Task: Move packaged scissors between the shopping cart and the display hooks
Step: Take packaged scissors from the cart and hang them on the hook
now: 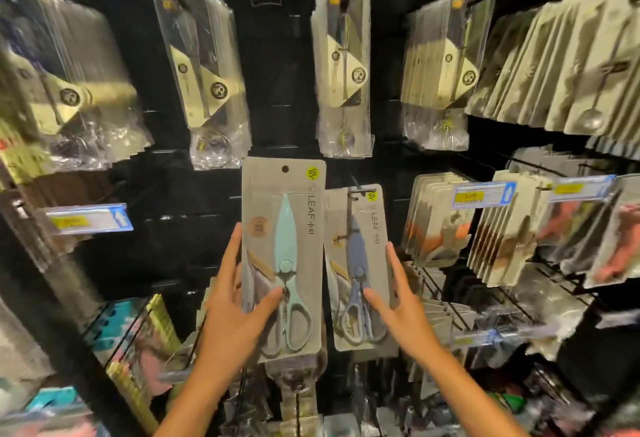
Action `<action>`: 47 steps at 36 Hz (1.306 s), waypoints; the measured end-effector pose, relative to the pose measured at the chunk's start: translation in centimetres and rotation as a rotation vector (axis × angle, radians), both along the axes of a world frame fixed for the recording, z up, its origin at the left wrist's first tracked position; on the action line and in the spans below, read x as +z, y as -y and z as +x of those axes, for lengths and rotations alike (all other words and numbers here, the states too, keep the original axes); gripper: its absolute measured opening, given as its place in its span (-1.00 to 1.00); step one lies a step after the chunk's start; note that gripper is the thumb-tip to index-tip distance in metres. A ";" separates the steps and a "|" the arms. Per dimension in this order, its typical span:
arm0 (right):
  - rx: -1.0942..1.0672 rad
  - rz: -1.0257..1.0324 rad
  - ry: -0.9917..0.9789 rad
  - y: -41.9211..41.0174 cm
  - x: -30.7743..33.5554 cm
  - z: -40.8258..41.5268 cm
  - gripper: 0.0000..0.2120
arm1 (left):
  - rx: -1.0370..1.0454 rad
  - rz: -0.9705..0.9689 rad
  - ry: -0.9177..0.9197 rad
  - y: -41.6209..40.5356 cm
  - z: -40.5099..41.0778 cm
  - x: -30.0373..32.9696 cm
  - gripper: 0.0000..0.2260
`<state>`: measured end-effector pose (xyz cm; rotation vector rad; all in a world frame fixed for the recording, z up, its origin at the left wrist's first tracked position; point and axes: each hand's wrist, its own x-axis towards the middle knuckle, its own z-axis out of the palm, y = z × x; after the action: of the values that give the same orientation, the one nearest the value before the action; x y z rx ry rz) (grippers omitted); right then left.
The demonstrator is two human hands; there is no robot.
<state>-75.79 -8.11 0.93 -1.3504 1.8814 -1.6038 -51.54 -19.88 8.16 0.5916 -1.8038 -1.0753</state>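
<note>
Two bare hands reach up toward a shop display wall, each on its own pack of scissors. The left hand (239,312) grips the mint-green scissors pack (284,256): thumb lying across the front near the pivot, fingers running up behind the left edge of the card. This pack is upright and lifted in front of the wall, and its round hang hole at the top is clear of any hook. The right hand (403,312) holds the blue scissors pack (358,267) the same way, thumb on the front by the handles, fingers stretched up along the right edge. That pack sits just beside the first, slightly lower, with its top at a black display hook (356,191); whether it hangs on the hook I cannot tell.

Two scissors packs in all, both grey cards printed LEAF. Around them, rows of clear-wrapped utensil packs (341,73) hang on the black panel, four blurred bunches across the upper row, more grey cards at right. Five yellow-and-blue price tags (483,196) can be made out, their figures too blurred to read.
</note>
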 end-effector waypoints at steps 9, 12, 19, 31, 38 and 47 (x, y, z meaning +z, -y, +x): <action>-0.146 0.105 -0.150 4.0 -0.9 -1.2 -0.21 | -0.055 -0.044 -0.047 2.3 -0.6 1.0 -0.13; -0.178 0.138 -0.205 5.7 -1.0 -2.6 -0.20 | -0.044 -0.052 -0.055 2.5 -0.7 1.3 -0.13; -0.181 0.150 -0.226 9.5 -0.3 -4.9 -0.19 | 0.007 -0.091 -0.071 3.5 -1.0 1.5 -0.12; -0.227 0.235 -0.263 13.8 -0.6 -8.3 -0.15 | 0.037 -0.125 -0.113 3.3 -1.9 1.8 -0.10; -0.198 0.148 -0.196 13.1 -1.9 -7.9 -0.14 | 0.040 -0.123 -0.141 3.1 -2.2 1.5 -0.11; 0.039 -0.245 0.083 7.1 1.8 0.0 -0.54 | 0.003 -0.118 -0.123 2.4 -2.5 0.2 -0.12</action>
<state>-75.81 -15.23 2.69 -1.3816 1.6432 -1.8885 -54.01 -22.31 8.38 0.4481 -1.7447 -0.9748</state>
